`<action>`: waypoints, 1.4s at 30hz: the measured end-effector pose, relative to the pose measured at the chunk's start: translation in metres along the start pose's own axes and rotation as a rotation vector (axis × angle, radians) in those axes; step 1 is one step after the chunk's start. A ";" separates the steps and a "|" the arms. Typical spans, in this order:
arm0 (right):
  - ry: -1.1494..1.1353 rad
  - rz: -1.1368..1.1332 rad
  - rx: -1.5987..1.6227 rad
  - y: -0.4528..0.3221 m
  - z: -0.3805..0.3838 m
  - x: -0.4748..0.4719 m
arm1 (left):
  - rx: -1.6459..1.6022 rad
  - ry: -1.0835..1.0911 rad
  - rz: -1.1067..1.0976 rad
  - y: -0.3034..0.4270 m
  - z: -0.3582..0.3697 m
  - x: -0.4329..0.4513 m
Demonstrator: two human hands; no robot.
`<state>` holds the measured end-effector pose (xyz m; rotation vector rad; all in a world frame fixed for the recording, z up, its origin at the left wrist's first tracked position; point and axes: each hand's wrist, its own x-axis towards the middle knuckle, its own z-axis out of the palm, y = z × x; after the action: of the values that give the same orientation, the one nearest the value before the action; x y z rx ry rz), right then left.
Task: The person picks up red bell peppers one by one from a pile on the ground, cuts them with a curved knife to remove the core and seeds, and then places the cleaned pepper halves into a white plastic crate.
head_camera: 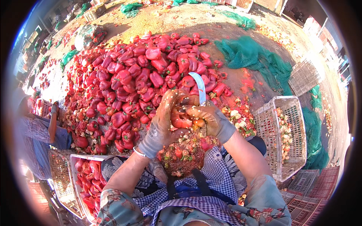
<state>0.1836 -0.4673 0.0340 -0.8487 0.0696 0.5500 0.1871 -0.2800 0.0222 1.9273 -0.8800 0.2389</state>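
Observation:
In the gloved fingers of my left hand lies an opened red bell pepper, its hollow inside showing. My right hand, also gloved, grips a curved-blade knife with the blade pointing up and away from me. The right thumb and fingers touch the pepper's near right side. Pale seeds stick to both gloves. Beyond the hands rises a large heap of whole red bell peppers. Below them, seeds, green stems and pepper scraps cover the ground between my legs.
To my left stands a crate of cut red peppers; a co-worker sits beyond it. At right, a plastic crate holds some pepper cores. Green netting and another crate lie farther off. Stacked crates stand behind right.

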 end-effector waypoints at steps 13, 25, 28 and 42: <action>0.541 -0.460 -0.211 -0.048 -0.077 -0.016 | 0.444 0.171 -0.560 -0.115 -0.051 -0.053; 0.555 -0.499 -0.134 -0.037 -0.062 -0.038 | 0.338 -0.692 -0.944 -0.151 0.134 -0.121; 0.625 -0.458 -0.132 -0.036 -0.053 -0.047 | 0.369 -0.691 -0.980 -0.148 0.180 -0.153; 0.553 -0.450 -0.144 -0.034 -0.066 -0.060 | -1.076 0.088 -1.149 -0.164 0.126 -0.101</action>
<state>0.1588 -0.5590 0.0298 -1.1002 0.3378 -0.1134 0.1988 -0.2925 -0.2070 1.0908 0.2708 -0.6986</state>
